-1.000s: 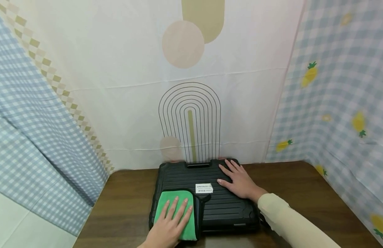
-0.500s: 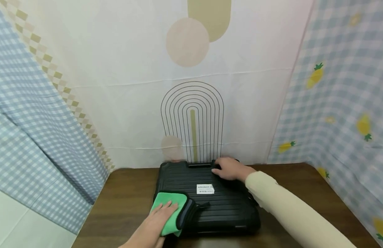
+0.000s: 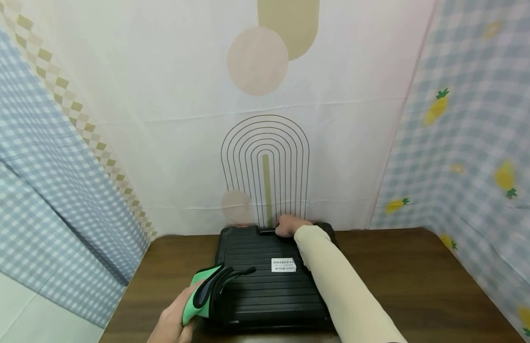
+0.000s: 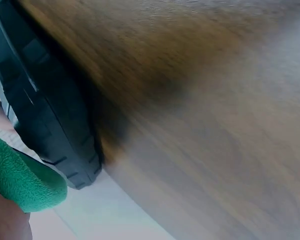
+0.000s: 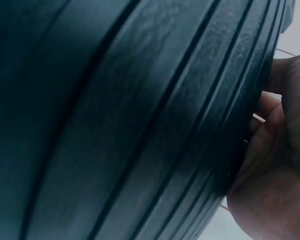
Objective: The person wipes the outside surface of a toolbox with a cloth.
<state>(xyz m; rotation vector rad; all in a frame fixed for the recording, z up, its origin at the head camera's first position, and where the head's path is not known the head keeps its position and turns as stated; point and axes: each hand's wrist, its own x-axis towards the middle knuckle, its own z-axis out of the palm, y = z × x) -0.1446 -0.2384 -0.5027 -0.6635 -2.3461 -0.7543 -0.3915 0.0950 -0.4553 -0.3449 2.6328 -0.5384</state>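
A black ribbed hard case (image 3: 265, 295) lies flat on the wooden table, a white label (image 3: 283, 265) on its lid. My left hand (image 3: 170, 319) grips a folded green cloth (image 3: 198, 300) with dark edging and a black loop, by the case's front left corner. In the left wrist view the cloth (image 4: 30, 182) is held up beside the case's side (image 4: 55, 110). My right hand (image 3: 289, 225) reaches across the lid and grips the handle (image 3: 267, 231) at the far edge. The right wrist view shows those fingers (image 5: 267, 107) curled at the case's edge, their tips hidden.
The brown table (image 3: 385, 276) extends on both sides of the case. A white printed curtain (image 3: 188, 162) hangs right behind it, with blue checked curtains at left (image 3: 72, 181) and right (image 3: 462, 157).
My right hand has slid from the lid's right side to the handle at the back. The left hand has gone from lying flat on the cloth to lifting it, folded, leftward off the case.
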